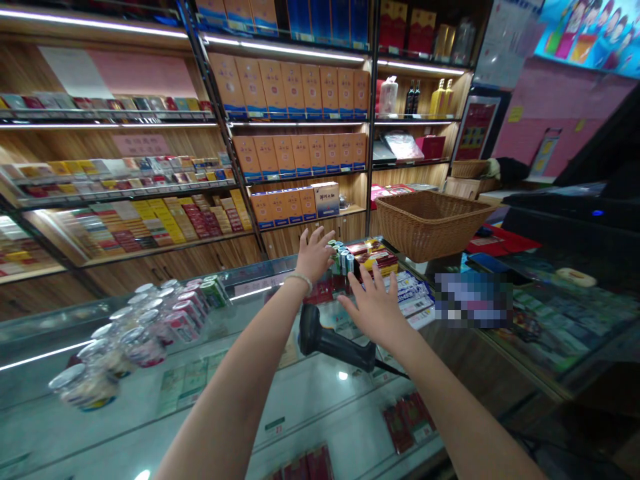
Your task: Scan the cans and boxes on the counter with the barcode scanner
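Observation:
My left hand (314, 259) reaches over the glass counter with its fingers spread, its fingertips beside a row of small green-and-white tubes (343, 256). Whether it touches them I cannot tell. My right hand (379, 307) is also open, fingers apart and palm down, in front of the red-and-yellow packs (376, 256) and to the left of some blue-and-white packs (414, 291). Neither hand holds anything. Below and between my forearms lies a black barcode scanner (336, 341) on the glass, its cable running under my right arm.
Lidded clear jars (120, 333) and small pink and green packs (190, 313) stand in rows on the left of the counter (240, 360). A wicker basket (433, 227) sits at the back right. Behind, shelves hold orange boxes (300, 90) and many small cartons (165, 223).

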{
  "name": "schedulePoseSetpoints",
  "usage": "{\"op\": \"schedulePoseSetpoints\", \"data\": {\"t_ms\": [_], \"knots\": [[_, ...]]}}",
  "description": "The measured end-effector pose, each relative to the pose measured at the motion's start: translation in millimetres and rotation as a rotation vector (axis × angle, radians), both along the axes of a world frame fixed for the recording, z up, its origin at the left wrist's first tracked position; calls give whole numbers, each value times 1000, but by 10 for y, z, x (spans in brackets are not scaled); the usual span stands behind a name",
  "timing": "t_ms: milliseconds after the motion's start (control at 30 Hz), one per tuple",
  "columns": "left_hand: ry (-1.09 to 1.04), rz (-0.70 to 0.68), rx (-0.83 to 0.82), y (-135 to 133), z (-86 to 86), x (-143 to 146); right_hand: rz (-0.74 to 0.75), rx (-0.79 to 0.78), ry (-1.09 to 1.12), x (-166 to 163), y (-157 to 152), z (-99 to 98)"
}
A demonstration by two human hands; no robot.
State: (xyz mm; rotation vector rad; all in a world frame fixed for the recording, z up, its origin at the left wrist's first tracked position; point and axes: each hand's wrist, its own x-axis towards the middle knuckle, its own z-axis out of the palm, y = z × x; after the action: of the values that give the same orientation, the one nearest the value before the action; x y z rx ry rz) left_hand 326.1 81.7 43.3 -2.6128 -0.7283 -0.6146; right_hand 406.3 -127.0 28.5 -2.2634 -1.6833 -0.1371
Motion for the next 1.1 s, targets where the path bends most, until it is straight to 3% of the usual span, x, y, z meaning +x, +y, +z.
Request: {"op": "schedulePoseSetpoints", "data": {"t_ms": [200, 367, 633, 900, 1100], "knots": [[1, 11, -17, -58, 28, 28, 0, 23, 7, -2, 24, -34], [13, 45, -23, -98, 134, -122, 12, 21, 0, -25, 21, -57], [81, 156, -8, -203, 354, -687, 19, 3, -21, -86, -11, -55], [100, 259, -67, -466, 361, -1315, 89, 81, -87, -176, -16, -174], [87, 303, -104, -716, 376, -1604, 136, 167, -85, -201, -2, -249]]}}
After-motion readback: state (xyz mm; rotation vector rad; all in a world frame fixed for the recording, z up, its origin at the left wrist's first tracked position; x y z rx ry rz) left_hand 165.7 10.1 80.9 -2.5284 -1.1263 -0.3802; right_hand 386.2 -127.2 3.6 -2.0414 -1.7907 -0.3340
